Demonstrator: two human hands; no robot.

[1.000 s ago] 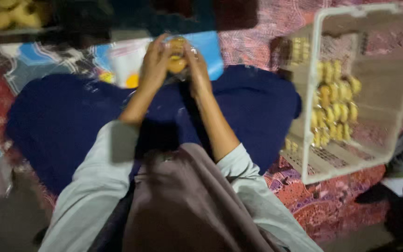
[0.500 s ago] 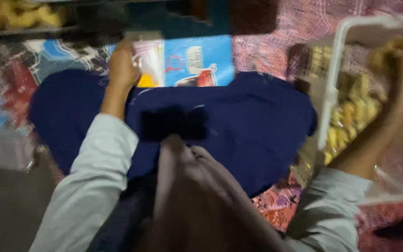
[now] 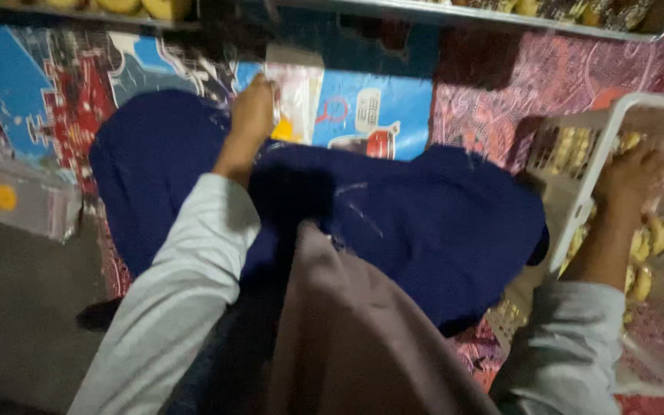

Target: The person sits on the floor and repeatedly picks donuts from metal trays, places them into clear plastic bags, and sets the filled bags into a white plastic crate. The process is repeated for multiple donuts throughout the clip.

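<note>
My right hand (image 3: 630, 175) has dropped into the white plastic basket (image 3: 578, 223), grip unclear over yellow snacks (image 3: 651, 238); my left hand (image 3: 253, 117) pinches a clear plastic bag (image 3: 297, 96) far left.

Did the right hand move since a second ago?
Yes. The right hand left the clear plastic bag at the left hand and went right, into the white slatted plastic basket of yellow pieces.

Matt navy cloth (image 3: 424, 223), glossy clear plastic bag (image 3: 295, 100), white plastic lattice basket (image 3: 578, 207), glossy printed mat (image 3: 40, 100)
</note>
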